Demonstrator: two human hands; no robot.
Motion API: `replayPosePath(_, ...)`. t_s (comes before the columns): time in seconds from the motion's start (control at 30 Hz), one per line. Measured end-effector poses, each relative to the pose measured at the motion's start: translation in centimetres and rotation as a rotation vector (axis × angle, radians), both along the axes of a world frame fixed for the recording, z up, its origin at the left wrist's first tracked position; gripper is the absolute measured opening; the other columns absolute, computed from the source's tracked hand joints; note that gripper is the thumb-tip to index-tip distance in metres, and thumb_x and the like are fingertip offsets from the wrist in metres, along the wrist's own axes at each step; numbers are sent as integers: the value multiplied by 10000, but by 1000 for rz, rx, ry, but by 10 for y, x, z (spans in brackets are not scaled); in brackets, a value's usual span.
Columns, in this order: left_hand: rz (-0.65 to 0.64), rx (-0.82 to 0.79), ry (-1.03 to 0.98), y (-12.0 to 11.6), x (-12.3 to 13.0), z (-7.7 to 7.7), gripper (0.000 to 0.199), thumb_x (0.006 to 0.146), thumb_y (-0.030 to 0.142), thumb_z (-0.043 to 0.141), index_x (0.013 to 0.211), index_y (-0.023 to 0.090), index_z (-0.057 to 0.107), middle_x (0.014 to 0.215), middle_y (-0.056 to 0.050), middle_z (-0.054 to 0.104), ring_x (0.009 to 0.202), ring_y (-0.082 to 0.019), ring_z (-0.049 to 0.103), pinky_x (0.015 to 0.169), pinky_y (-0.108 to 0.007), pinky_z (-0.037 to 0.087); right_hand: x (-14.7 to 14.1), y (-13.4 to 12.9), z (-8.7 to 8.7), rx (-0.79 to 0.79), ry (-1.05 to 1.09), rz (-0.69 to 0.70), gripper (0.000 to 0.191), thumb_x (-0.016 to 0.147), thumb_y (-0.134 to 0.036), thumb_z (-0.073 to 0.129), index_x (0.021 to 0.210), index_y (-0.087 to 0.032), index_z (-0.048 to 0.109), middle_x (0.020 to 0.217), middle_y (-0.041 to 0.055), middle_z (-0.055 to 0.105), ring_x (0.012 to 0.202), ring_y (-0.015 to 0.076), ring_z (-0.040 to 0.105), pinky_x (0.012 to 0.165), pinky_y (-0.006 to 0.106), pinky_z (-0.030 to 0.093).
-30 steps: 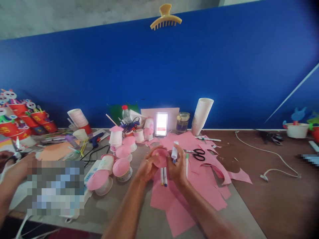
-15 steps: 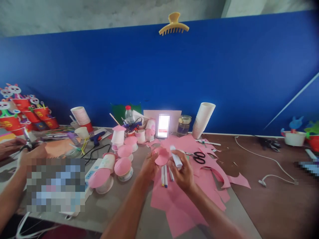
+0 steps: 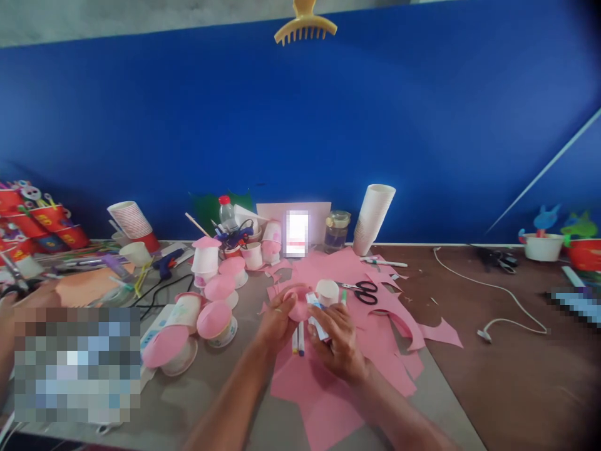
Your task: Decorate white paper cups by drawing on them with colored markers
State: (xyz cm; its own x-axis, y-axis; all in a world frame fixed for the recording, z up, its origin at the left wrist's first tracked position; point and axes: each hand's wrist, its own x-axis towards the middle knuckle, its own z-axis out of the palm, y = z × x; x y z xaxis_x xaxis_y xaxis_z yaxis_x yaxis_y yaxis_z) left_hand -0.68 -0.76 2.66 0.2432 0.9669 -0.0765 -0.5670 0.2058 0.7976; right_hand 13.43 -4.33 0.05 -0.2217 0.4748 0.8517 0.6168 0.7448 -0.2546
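Observation:
My left hand (image 3: 278, 322) is closed on the edge of a round pink paper piece (image 3: 297, 305), thumb on top. My right hand (image 3: 339, 341) grips a white tube with blue markings (image 3: 318, 316), its upper end at the paper's right edge. Beneath both hands lie sheets of pink paper (image 3: 323, 401) and marker pens (image 3: 298, 341). Just beyond my right hand is a white paper cup (image 3: 327, 291). Black-handled scissors (image 3: 365, 292) rest on the paper to the right. Paper cups with pink paper tops (image 3: 215, 319) stand left of my left hand.
Stacked white cups (image 3: 374, 219) and a glass jar (image 3: 337, 230) stand at the back by a lit screen (image 3: 297, 233). A white cable (image 3: 493, 294) lies on the right. At left are a blue glue gun (image 3: 168, 263) and another person's hand (image 3: 35, 300) near scissors.
The view has shifted, so the scene sits further left. The tube in my right hand has tilted and now meets the pink paper's edge. The white cup beyond my right hand has come into sight.

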Motion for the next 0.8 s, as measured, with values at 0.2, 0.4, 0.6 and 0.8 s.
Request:
replayPosePath(0.2,-18,1,-12,-3,4,-1,345,702,367,813,967,154,753,991,-101,768,992,-265,711,932,-365,529,-1,2,-3,-9,-27,29,538,856,-123,548,1380,-230,487,711,14,679,596,198,628,622,362,441)
replayPosePath(0.4,-57,16,-31,-8,8,-2,348,774,399,762,1013,146,749,1019,-115,767,1087,-282,682,979,-388,513,-1,5,-6,-27,9,19,619,877,-106,528,1474,-207,401,856,71,750,705,228,696,692,392,476)
replayPosePath(0.6,58,-25,15,-3,4,-8,431,750,443,785,1067,156,732,1049,-107,757,1040,-263,691,936,-355,525,-2,-3,-4,-51,198,10,498,922,-116,520,1399,-253,474,921,66,748,737,211,688,696,373,516)
replayPosePath(0.8,-54,-26,-14,-2,-1,-6,321,681,349,853,902,147,735,841,-62,744,777,-181,698,763,-282,545,5,-7,1,-280,536,39,230,990,-287,483,1185,-254,600,1046,78,715,908,207,696,729,321,559)
